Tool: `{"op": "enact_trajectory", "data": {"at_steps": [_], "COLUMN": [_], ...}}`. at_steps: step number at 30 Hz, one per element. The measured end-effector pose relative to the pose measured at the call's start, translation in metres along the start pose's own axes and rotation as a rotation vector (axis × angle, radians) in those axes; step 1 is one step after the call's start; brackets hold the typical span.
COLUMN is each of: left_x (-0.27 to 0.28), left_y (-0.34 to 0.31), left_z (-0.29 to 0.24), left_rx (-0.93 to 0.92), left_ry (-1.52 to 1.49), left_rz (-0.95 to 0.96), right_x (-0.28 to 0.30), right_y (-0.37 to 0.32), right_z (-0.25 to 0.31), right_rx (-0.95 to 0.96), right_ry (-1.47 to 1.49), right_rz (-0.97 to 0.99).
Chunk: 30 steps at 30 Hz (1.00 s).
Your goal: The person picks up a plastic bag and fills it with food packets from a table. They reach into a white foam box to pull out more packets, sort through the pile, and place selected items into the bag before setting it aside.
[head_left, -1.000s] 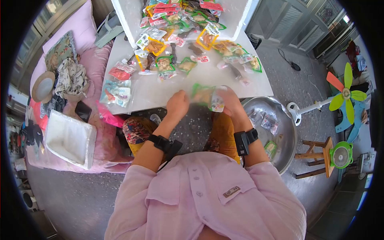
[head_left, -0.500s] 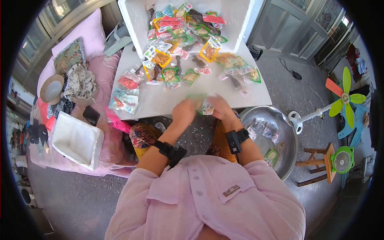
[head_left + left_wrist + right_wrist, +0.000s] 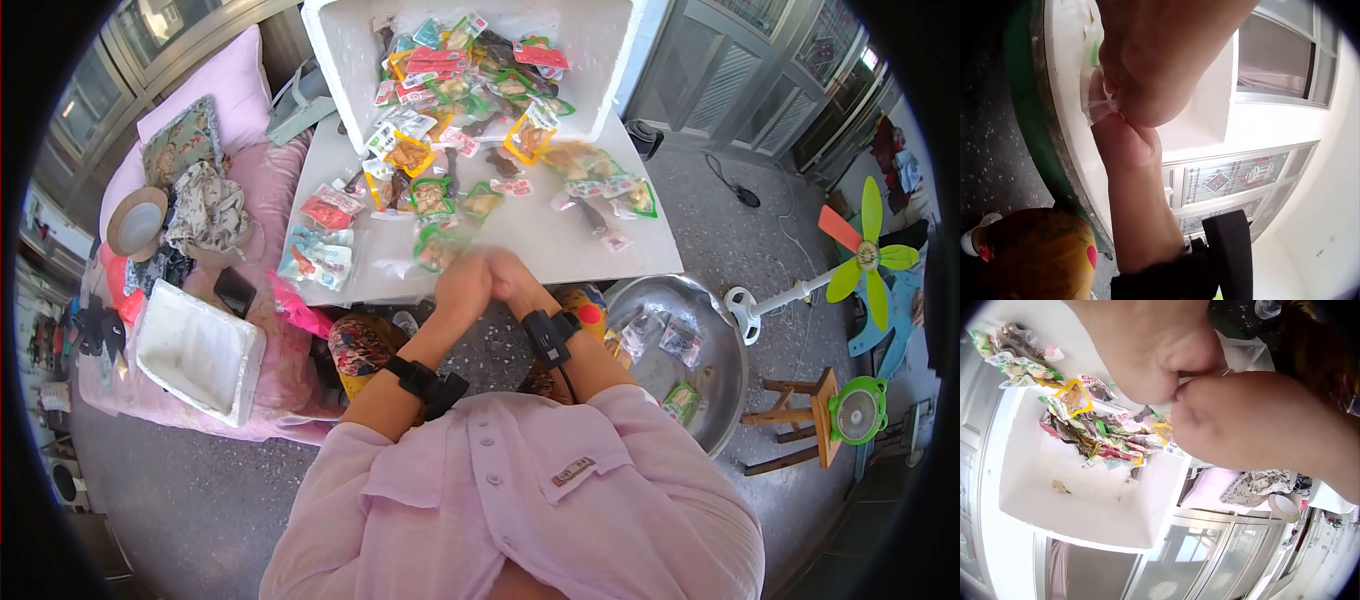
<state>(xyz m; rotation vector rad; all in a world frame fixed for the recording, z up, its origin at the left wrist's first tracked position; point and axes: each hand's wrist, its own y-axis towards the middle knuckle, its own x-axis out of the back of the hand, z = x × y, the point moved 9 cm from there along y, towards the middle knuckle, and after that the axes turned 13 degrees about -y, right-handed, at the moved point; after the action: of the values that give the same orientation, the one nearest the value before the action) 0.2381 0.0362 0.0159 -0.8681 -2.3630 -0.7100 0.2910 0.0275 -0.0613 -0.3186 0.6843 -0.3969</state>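
Note:
Over the front edge of the white table (image 3: 385, 280), my two hands meet. My left hand (image 3: 462, 287) and right hand (image 3: 510, 273) both grip a green-trimmed food packet (image 3: 434, 248), blurred in the head view. Its body pokes out beyond the left hand, pale food showing through. In the left wrist view a clear plastic edge (image 3: 1102, 107) of the packet sticks out at the fingers. Clear film (image 3: 1249, 355) also shows behind the hands in the right wrist view. Most of the fingertips are hidden behind the hands.
A white foam box (image 3: 625, 60) on its side spills sealed food packets (image 3: 500, 90) onto the table. A metal basin (image 3: 730, 385) with several packets stands low at right. At left, a foam lid (image 3: 200, 350) lies on the pink bed (image 3: 270, 395).
My right hand has moved left to meet the left hand. The packet, earlier between the hands, now shows beyond the left hand. The head view has shifted slightly.

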Motion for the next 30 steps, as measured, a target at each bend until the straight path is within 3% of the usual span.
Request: {"op": "enact_trajectory", "data": {"at_steps": [3,6,9,12,18,21,24,27,29,30], "left_x": [0.003,0.005,0.003,0.008,0.013,0.017,0.014,0.006,-0.001,-0.003], "left_y": [-0.002,-0.007,-0.008,-0.005,-0.01,-0.012,-0.011,-0.009,-0.008,-0.006], "left_z": [0.007,0.006,-0.002,-0.01,0.009,0.017,0.027,0.033,0.036,0.037], "left_rx": [0.031,-0.009,-0.029,0.001,0.013,0.058,0.048,0.101,0.053,0.025], "left_ry": [0.017,0.006,0.0,-0.012,-0.067,-0.111,-0.126,-0.104,-0.11,-0.096], "left_rz": [0.025,0.01,0.01,0.026,-0.059,-0.094,-0.113,-0.048,-0.061,-0.073], "right_x": [-0.017,-0.009,0.005,-0.001,-0.016,-0.012,-0.001,0.032,0.044,0.05], "right_y": [0.011,-0.001,0.014,0.01,0.006,0.009,-0.012,-0.025,-0.013,-0.003], "right_z": [-0.018,-0.027,-0.011,-0.022,-0.008,-0.018,-0.009,0.033,0.059,0.062], "right_rx": [-0.116,-0.184,0.035,-0.045,-0.049,-0.08,-0.156,-0.057,0.184,0.21], "right_ry": [0.011,-0.176,0.024,0.002,-0.21,-0.292,-0.515,-0.848,-0.943,-0.807], "right_rz": [0.27,0.24,0.087,0.063,0.084,0.219,0.209,-0.007,-0.052,-0.055]}}
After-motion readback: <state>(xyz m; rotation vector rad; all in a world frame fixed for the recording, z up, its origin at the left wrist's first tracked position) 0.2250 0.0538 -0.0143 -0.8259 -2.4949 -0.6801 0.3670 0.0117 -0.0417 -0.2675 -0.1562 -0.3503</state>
